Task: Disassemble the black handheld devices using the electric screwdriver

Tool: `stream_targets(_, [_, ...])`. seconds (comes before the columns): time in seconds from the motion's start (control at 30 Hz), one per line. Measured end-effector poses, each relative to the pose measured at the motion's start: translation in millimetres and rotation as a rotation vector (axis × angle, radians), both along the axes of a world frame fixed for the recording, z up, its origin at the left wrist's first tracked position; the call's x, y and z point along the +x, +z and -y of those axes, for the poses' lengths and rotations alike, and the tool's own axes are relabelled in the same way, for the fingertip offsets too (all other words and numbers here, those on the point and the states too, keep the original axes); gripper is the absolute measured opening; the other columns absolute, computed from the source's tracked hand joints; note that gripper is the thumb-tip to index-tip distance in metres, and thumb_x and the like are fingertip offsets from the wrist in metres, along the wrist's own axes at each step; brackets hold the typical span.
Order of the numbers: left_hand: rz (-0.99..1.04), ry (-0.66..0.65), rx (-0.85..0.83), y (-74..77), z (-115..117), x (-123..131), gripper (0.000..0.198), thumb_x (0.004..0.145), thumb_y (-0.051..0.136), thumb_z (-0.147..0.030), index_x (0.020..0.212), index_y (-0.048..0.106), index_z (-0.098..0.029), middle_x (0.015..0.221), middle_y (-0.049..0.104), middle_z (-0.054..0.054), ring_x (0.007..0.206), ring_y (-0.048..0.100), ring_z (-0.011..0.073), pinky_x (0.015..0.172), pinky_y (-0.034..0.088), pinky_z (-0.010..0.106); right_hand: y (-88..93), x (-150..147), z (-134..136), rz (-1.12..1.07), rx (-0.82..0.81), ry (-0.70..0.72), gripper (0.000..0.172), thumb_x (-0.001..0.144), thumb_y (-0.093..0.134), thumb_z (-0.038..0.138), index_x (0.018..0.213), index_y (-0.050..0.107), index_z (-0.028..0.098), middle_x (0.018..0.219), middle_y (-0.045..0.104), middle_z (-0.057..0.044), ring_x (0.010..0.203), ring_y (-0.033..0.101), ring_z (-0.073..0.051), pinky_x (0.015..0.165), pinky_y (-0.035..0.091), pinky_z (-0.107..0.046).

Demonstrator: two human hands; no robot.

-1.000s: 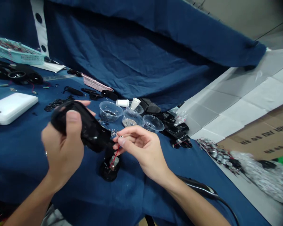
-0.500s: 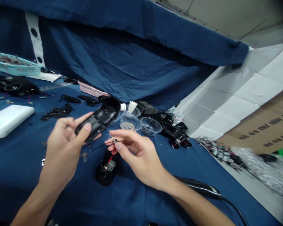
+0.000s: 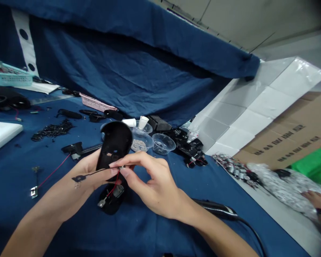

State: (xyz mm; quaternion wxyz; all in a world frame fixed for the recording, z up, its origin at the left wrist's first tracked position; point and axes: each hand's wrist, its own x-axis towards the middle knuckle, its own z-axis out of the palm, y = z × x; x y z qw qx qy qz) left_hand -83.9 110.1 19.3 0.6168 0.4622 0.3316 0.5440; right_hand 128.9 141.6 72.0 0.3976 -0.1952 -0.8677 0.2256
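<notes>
My left hand (image 3: pixel 87 175) is closed round a hollow black plastic shell (image 3: pixel 116 137), tilted upright with its curved end on top. Against the shell's lower part, my right hand (image 3: pixel 152 182) pinches a tiny part with a red wire (image 3: pixel 115 184); the fingertips cover most of it. A thin dark strip (image 3: pixel 96 172) crosses my left thumb towards that pinch. Below both hands a black housing with a small motor (image 3: pixel 119 191) lies on the cloth. Left of it, another black part (image 3: pixel 73 148) trails a red wire to a small metal piece (image 3: pixel 34 192).
Clear bowls of small parts (image 3: pixel 163 144) stand beyond my hands, near white cups (image 3: pixel 143 122). Black screws or similar bits (image 3: pixel 53 130) are heaped at left. A corded black tool (image 3: pixel 216 208) lies right. A person's hand (image 3: pixel 317 200) shows at the right edge.
My left hand has turned the shell more upright and lowered it to my right hand's fingertips. Both hands now meet at the shell. The view has swung slightly right.
</notes>
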Motion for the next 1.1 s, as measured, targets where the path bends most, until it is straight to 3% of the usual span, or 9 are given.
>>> stream_targets(0.17, [-0.045,0.161,0.026,-3.3,-1,9,0.046,0.083,0.098,-0.057,0.117,0.082,-0.030,0.111,0.083,0.005,0.111,0.079,0.0285,0.089,0.068,0.031,-4.9,1,-7,-0.104,0.095,0.001,0.016,0.108,0.071,0.017,0.115,0.084,0.024,0.123,0.086,-0.007,0.113,0.083,-0.019,0.103,0.068,-0.034])
stream_targets(0.3, [-0.106,0.213,0.043,-0.4,-1,11,0.048,0.086,0.095,-0.059,0.119,0.077,-0.029,0.098,0.079,0.004,0.091,0.077,0.0251,0.072,0.065,0.030,-8.2,0,-11,-0.145,0.160,-0.043,0.019,0.104,0.075,0.013,0.114,0.087,0.025,0.108,0.084,-0.006,0.096,0.081,-0.016,0.088,0.069,-0.030])
stream_targets(0.5, [-0.162,0.071,0.058,0.7,-1,11,0.039,0.097,0.084,-0.054,0.119,0.069,-0.027,0.089,0.077,0.001,0.081,0.077,0.0221,0.068,0.066,0.028,-12.0,-1,-14,-0.185,0.125,-0.138,0.019,0.102,0.077,0.014,0.110,0.089,0.027,0.104,0.087,-0.004,0.093,0.082,-0.018,0.086,0.068,-0.032])
stream_targets(0.73, [-0.151,0.072,0.047,-2.6,-1,12,0.043,0.099,0.084,-0.053,0.129,0.066,-0.029,0.098,0.078,0.001,0.086,0.081,0.0226,0.071,0.067,0.027,-17.7,-2,-19,-0.201,0.014,-0.148,0.015,0.101,0.080,0.017,0.107,0.090,0.027,0.100,0.085,-0.004,0.087,0.077,-0.016,0.078,0.065,-0.029])
stream_targets(0.93, [-0.137,0.061,0.046,-5.3,-1,13,0.041,0.099,0.083,-0.053,0.127,0.066,-0.028,0.092,0.077,0.002,0.087,0.081,0.0251,0.070,0.066,0.028,-24.1,-3,-18,-0.207,0.075,-0.235,0.018,0.100,0.079,0.020,0.109,0.091,0.030,0.104,0.077,-0.004,0.089,0.074,-0.016,0.081,0.067,-0.031])
stream_targets(1.1, [-0.163,0.057,0.057,-9.7,0,14,0.040,0.101,0.080,-0.057,0.129,0.066,-0.031,0.098,0.077,0.001,0.087,0.080,0.0226,0.072,0.066,0.026,-29.7,-5,-20,-0.224,0.059,-0.269,0.021,0.098,0.081,0.021,0.110,0.093,0.033,0.103,0.073,-0.003,0.084,0.071,-0.014,0.074,0.066,-0.028])
